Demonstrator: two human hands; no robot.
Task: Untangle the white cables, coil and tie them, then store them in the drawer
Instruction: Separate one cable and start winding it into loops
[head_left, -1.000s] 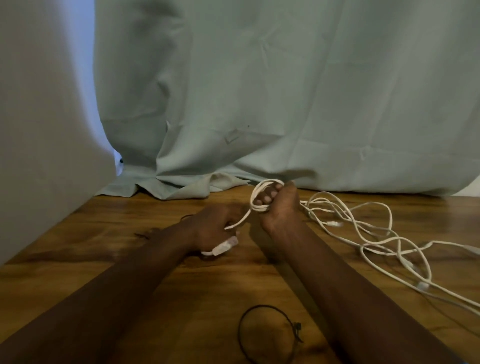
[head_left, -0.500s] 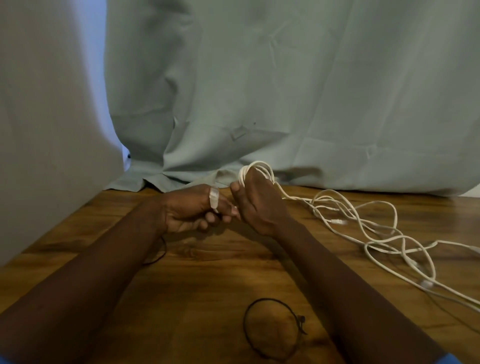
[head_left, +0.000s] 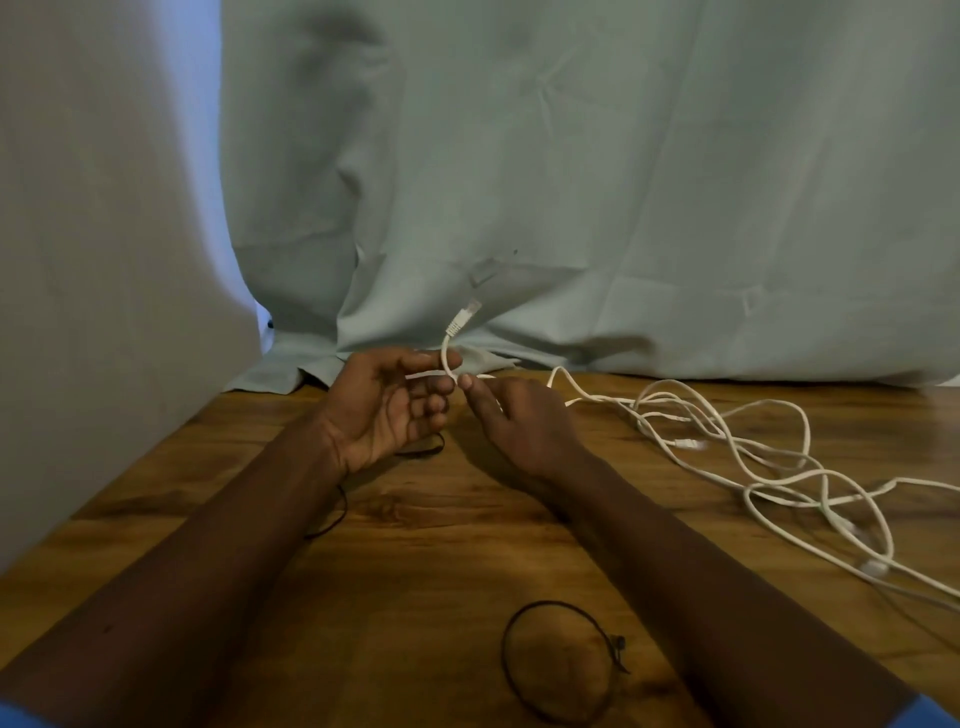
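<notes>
A tangle of white cables (head_left: 769, 467) sprawls over the right half of the wooden table (head_left: 426, 551). One cable end with a white plug (head_left: 464, 317) sticks up between my hands. My right hand (head_left: 519, 421) pinches that cable at its fingertips. My left hand (head_left: 389, 405) is palm up with fingers spread, its thumb and forefinger touching the same cable just below the plug. From my right hand the cable runs back right into the tangle. No drawer is in view.
A black tie loop (head_left: 561, 660) lies on the table near me, between my forearms. Another thin black tie (head_left: 332, 514) lies partly under my left forearm. A pale green cloth (head_left: 571, 208) hangs behind the table; a grey panel (head_left: 104, 260) stands at the left.
The small coil my right hand held has come loose. The plug end now stands upright between my hands, and my left hand has opened palm up.
</notes>
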